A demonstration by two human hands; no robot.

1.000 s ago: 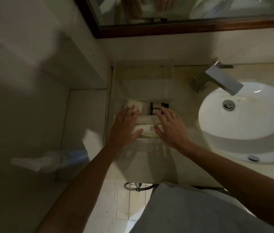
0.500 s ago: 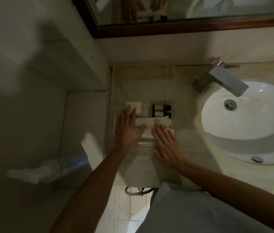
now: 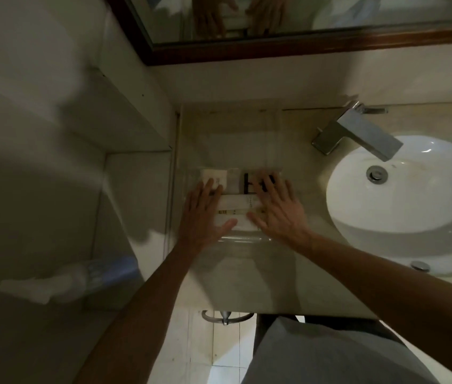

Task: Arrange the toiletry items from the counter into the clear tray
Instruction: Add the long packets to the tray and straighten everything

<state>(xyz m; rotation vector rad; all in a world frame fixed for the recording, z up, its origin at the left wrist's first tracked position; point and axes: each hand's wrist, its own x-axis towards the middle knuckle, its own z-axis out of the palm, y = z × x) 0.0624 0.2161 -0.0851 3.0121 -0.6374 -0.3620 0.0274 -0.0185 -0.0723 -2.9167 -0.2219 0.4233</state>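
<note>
A clear tray [image 3: 244, 239] lies on the beige counter left of the sink. Inside it I see a cream soap box [image 3: 213, 174] at the far left, small dark-capped bottles [image 3: 249, 182] at the far right, and white tubes or packets [image 3: 237, 210] lying across the middle. My left hand [image 3: 202, 214] rests flat, fingers spread, over the tray's left side. My right hand [image 3: 277, 209] lies flat over the right side, fingertips covering part of the dark bottles. Neither hand grips anything.
A white round sink [image 3: 407, 203] with a square chrome faucet [image 3: 357, 134] stands to the right. A second clear tray or lid [image 3: 233, 134] lies behind against the wall. A wood-framed mirror [image 3: 302, 48] hangs above. The wall and a ledge [image 3: 125, 139] border the left.
Both hands slid forward over the tray again. The right fingertips now cover the dark bottles, and the left fingertips reach the soap box.
</note>
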